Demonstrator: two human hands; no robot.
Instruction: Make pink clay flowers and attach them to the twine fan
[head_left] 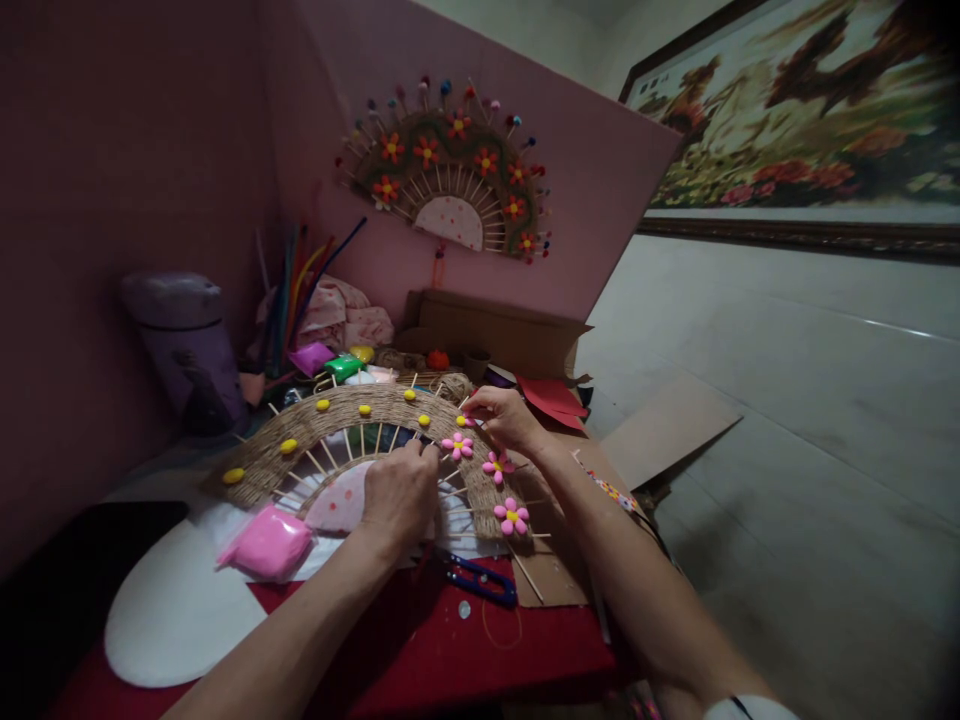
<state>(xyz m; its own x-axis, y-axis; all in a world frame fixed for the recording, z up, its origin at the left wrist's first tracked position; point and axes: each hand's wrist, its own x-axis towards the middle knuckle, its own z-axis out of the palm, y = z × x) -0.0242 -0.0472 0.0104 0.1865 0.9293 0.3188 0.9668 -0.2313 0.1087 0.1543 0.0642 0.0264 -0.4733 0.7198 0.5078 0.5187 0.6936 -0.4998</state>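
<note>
A half-round fan of wooden sticks woven with brown twine lies before me, its white centre dotted with pink. Several yellow dots and pink flowers with yellow middles sit on the twine band. My left hand is closed over the fan's inner sticks, fingertips partly hidden. My right hand is closed in a pinch at a yellow dot on the band's upper right. A bit of pink petal shows under its fingertips, mostly hidden by them.
A pink clay packet and a white rounded board are at left. Blue thread snips lie on the red cloth. Behind are a purple bottle, clay packets, and a finished fan on a pink panel.
</note>
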